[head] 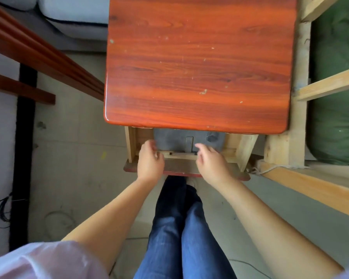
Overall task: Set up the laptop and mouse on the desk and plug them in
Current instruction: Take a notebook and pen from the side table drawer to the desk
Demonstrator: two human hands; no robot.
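I judge I'm at the fetching step: my left hand point(150, 160) and right hand point(212, 163) hover spread wide and empty just short of the grey laptop point(187, 140) in the drawer point(180, 156) beneath the worktop point(199, 63), next needing a two-sided grip.

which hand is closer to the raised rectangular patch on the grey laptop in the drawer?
The right hand: its fingertips sit just right of the patch on the laptop; the left hand is at the far left corner.

Red-brown wooden desk point(199, 63); grey laptop point(177, 140) in the open drawer point(181, 156) beneath.
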